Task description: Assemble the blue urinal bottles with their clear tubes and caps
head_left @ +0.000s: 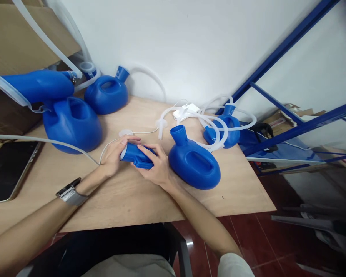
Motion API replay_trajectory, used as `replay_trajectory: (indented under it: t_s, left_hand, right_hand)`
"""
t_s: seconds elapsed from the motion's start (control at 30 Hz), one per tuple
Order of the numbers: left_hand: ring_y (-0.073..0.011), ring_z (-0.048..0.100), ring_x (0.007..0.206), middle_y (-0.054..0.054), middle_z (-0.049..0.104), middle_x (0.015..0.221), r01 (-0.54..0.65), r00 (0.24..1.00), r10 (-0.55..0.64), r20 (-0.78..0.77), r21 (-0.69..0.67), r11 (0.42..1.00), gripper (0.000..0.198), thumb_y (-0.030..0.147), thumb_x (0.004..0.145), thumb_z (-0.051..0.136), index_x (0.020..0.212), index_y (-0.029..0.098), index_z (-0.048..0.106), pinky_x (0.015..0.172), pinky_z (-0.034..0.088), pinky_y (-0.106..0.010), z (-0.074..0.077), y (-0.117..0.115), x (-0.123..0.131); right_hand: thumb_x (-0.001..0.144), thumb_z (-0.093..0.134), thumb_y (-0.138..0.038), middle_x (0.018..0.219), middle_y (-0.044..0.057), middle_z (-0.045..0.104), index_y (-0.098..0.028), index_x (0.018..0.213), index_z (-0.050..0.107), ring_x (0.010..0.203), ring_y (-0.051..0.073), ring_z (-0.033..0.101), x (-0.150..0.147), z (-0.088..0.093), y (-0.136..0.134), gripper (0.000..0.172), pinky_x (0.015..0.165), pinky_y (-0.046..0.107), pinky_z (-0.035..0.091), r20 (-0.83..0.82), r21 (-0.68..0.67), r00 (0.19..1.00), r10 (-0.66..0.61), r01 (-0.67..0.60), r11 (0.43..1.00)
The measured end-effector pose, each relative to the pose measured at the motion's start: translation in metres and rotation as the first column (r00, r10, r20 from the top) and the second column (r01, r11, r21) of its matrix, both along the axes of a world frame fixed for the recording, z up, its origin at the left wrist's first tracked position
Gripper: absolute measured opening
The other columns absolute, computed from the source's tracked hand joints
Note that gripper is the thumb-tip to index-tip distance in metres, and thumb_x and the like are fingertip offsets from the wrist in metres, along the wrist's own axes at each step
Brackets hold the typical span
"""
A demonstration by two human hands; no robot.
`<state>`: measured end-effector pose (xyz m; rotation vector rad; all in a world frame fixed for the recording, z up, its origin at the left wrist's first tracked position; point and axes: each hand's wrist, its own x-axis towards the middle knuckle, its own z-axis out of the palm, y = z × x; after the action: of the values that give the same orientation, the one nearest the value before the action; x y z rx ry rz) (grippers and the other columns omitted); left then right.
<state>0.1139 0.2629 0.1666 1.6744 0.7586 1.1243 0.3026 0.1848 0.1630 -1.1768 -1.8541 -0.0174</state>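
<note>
Head: curled hands [115, 154] [157, 167] around blue cup [132, 153], perhaps

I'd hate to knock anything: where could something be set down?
Bare tabletop shows between the left forearm and right forearm, and at the front-right corner, in front of a blue bottle. Crowded: back right, looped tubes; back left, more bottles.

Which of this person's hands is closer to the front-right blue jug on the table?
Right. The right hand is just beside the blue jug; the left hand is farther off, across the blue piece both hold.
</note>
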Motion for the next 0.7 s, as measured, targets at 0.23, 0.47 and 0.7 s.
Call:
replay_trajectory:
  t_s: [0.23,0.47,0.7]
  left_hand:
    - [-0.034,0.062,0.138,-0.014,0.06,0.155,0.134,0.989,-0.127,-0.079,0.08,0.988,0.065,0.062,0.103,0.047,0.151,0.019,0.057,0.117,0.049,-0.049,-0.005,-0.002,-0.002]
    - [-0.0328,0.058,0.136,-0.015,0.06,0.151,0.118,0.956,-0.066,-0.284,0.171,0.978,0.076,0.063,0.102,0.049,0.161,0.016,0.044,0.12,0.044,-0.051,-0.016,0.007,0.0]
    - [-0.0275,0.071,0.103,-0.016,0.075,0.116,-0.121,0.983,0.142,-0.119,0.17,0.978,0.066,0.064,0.107,0.034,0.128,0.014,0.072,0.088,0.058,-0.041,-0.012,0.029,-0.002]
  right_hand:
    - [0.096,0.072,-0.053,0.12,0.014,0.071,-0.018,0.134,0.077,0.113,0.024,0.071,0.005,0.004,0.002,0.051,0.102,0.04,0.062,0.015,-0.079,1.0,-0.01,0.011,0.997]
    - [0.093,0.079,-0.05,0.121,0.011,0.071,-0.017,0.131,0.077,0.111,0.022,0.072,0.017,0.01,0.009,0.05,0.102,0.037,0.061,-0.027,-0.142,1.0,0.002,-0.005,0.99]
    - [0.091,0.08,-0.033,0.133,0.014,0.067,-0.015,0.138,0.073,0.123,0.027,0.066,0.026,0.013,0.006,0.051,0.108,0.041,0.057,0.155,-0.149,0.985,0.074,-0.051,0.988]
